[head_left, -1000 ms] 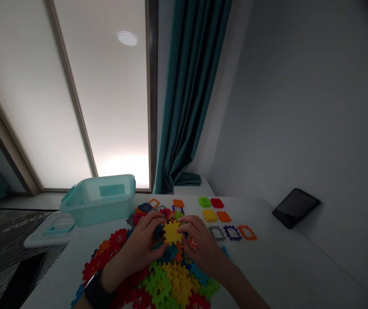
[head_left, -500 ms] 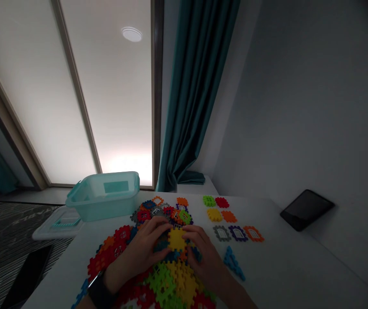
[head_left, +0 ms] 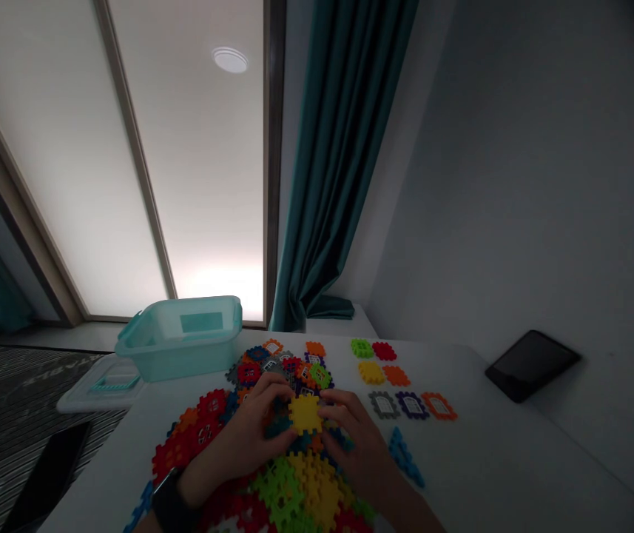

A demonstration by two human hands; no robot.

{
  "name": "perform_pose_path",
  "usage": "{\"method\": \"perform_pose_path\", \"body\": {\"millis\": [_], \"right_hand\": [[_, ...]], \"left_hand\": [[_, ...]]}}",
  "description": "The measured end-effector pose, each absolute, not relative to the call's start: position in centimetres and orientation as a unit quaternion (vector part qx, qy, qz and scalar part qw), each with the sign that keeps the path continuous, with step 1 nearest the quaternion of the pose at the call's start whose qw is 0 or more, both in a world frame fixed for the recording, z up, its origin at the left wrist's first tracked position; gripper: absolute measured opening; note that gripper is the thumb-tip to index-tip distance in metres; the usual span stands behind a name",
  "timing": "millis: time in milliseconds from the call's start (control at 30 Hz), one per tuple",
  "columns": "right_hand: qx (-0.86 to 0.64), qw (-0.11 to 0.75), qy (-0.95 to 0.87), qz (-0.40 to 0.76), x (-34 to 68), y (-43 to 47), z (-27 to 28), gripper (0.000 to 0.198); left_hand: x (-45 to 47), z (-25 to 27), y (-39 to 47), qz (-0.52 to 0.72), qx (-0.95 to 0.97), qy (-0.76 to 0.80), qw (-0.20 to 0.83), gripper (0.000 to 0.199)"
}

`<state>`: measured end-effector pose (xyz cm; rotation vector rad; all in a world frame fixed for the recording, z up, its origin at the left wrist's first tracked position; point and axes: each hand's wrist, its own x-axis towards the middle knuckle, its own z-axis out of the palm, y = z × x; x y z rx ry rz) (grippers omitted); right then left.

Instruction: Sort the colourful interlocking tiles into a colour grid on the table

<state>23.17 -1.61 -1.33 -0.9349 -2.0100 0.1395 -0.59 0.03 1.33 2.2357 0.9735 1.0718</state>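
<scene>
A yellow notched building tile (head_left: 305, 414) is held between my two hands, above a heap of loose tiles. My left hand (head_left: 258, 422) grips its left side with bent fingers and thumb, and a dark watch (head_left: 171, 503) is on that wrist. On the opposite edge, the fingers and thumb of my right hand (head_left: 353, 437) pinch the same tile. Beneath and around the hands lie red tiles (head_left: 180, 450), green tiles (head_left: 280, 485) and yellow tiles (head_left: 317, 488). Some of the heap is hidden under my hands.
A teal bin (head_left: 183, 348) stands at the back left by its lid (head_left: 98, 386). Sorted tiles, among them a grey frame tile (head_left: 384, 405), lie right of the heap, near a blue triangle piece (head_left: 405, 457). A black tablet (head_left: 533, 366) is at the right.
Both hands keep hold of the yellow tile, which has hardly moved. My right fingers have shifted slightly on its edge, and the view has moved a little.
</scene>
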Motion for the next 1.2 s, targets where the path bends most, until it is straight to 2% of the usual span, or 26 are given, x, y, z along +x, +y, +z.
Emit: {"method": "perform_pose_path", "body": {"millis": [200, 300, 400, 433, 533, 600, 667, 800, 900, 1200], "right_hand": [[-0.349, 0.465, -0.812, 0.053, 23.0, -1.5, -1.1, 0.016], [-0.38, 0.484, -0.783, 0.093, 22.9, -1.4, -1.1, 0.01], [-0.433, 0.484, -0.743, 0.159, 23.2, -1.1, -1.2, 0.013], [-0.448, 0.483, -0.73, 0.184, 23.3, -1.0, -1.3, 0.014], [-0.478, 0.484, -0.69, 0.249, 23.5, -0.6, -1.5, 0.021], [-0.482, 0.485, -0.672, 0.285, 23.4, -0.4, -1.7, 0.026], [-0.484, 0.486, -0.659, 0.31, 23.2, -0.4, -1.9, 0.029], [-0.484, 0.488, -0.646, 0.334, 22.5, -0.8, -2.1, 0.029], [-0.484, 0.485, -0.654, 0.321, 22.3, -1.1, -1.8, 0.028], [-0.392, 0.452, -0.787, 0.154, 23.0, -2.1, -0.5, 0.041]], "left_hand": [[-0.6, 1.5, 0.0, 0.364, 0.815, 0.352, 0.283, 0.012], [-0.6, 1.5, 0.2, 0.351, 0.822, 0.349, 0.282, 0.012], [-0.6, 1.0, 0.3, 0.35, 0.83, 0.36, 0.244, 0.011], [-0.7, 0.7, 0.4, 0.353, 0.833, 0.364, 0.222, 0.016], [-0.8, -0.4, 0.7, 0.361, 0.844, 0.371, 0.139, 0.051], [-0.9, -1.1, 0.9, 0.35, 0.857, 0.368, 0.091, 0.066], [-0.9, -1.4, 1.1, 0.337, 0.868, 0.36, 0.057, 0.07], [-0.8, -0.9, 0.9, 0.34, 0.874, 0.347, 0.018, 0.058], [-0.8, -0.2, 0.7, 0.342, 0.872, 0.35, 0.006, 0.052], [-1.1, -0.1, 0.7, 0.393, 0.84, 0.374, 0.018, 0.043]]}}
